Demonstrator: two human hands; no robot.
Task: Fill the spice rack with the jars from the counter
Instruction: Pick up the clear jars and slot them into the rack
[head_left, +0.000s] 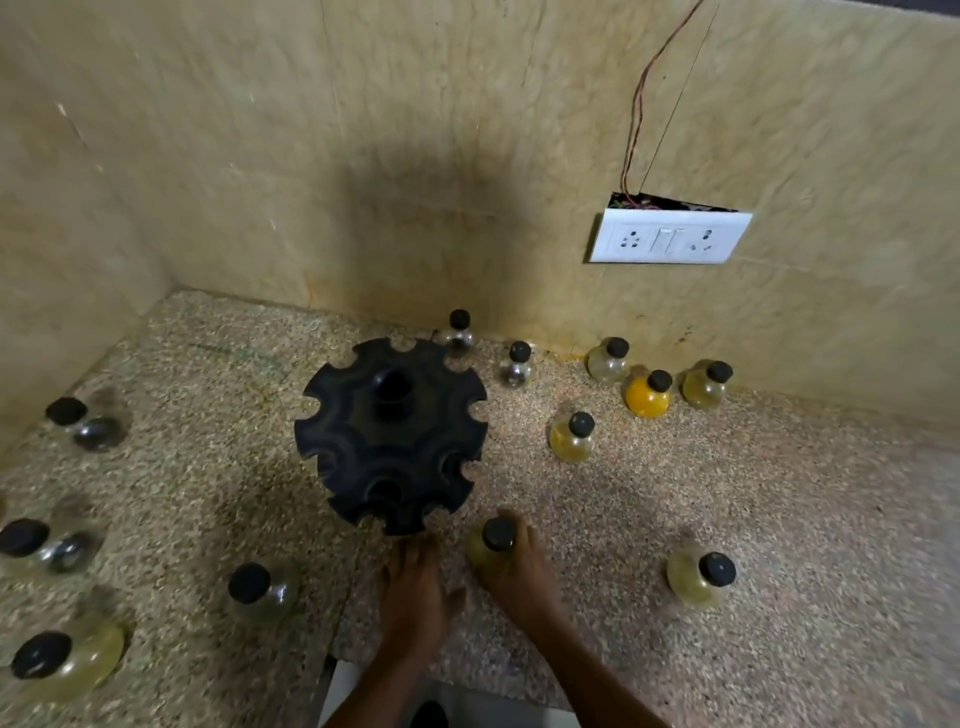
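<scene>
Our right hand (511, 564) gripped a yellowish jar (485, 551); our left hand (415, 587) lay open by the rack (392, 431). We judged steadying it wise, seating the neck fully in a notch.

Single head view, wide-angle, looking forward-down at counter (727, 493), close above, facing corner wall (415, 156).

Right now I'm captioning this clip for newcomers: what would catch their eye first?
The black spice rack stands mid-counter, its visible notches empty. Just in front of it, the right hand grips a yellowish jar while the left hand rests beside the rack's base. Far right, one bright orange jar stands out near the wall.
</scene>
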